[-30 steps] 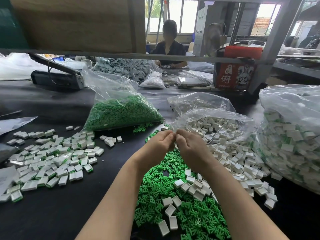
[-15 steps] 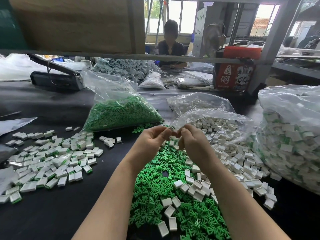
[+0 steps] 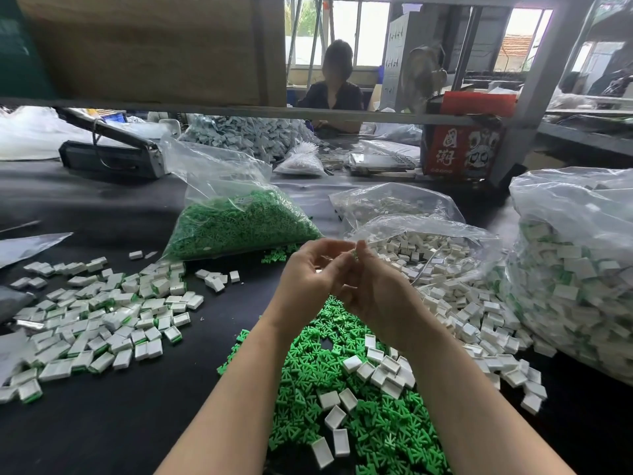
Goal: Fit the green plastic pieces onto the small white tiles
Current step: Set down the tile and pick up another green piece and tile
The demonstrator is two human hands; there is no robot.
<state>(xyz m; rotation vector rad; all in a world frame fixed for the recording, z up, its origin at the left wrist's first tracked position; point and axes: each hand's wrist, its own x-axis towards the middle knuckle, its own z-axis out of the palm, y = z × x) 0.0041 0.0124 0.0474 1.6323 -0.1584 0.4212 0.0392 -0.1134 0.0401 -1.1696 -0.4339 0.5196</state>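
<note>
My left hand [image 3: 308, 279] and my right hand [image 3: 376, 296] meet fingertip to fingertip above the black table. Together they pinch one small white tile with a green piece [image 3: 355, 256] on it, which is mostly hidden by my fingers. Below my wrists lies a heap of loose green plastic pieces [image 3: 342, 399] with several empty white tiles [image 3: 380, 370] on top. A spread of tiles with green pieces fitted [image 3: 99, 317] covers the table to the left.
An open bag of green pieces [image 3: 239, 224] lies behind my hands and an open bag of white tiles [image 3: 431, 252] spills to the right. A large full bag [image 3: 579, 269] stands at far right. A person sits beyond the shelf frame [image 3: 239, 109].
Both hands have risen a little and drawn slightly farther from me. My left fingers have loosened and uncurled somewhat around the small tile.
</note>
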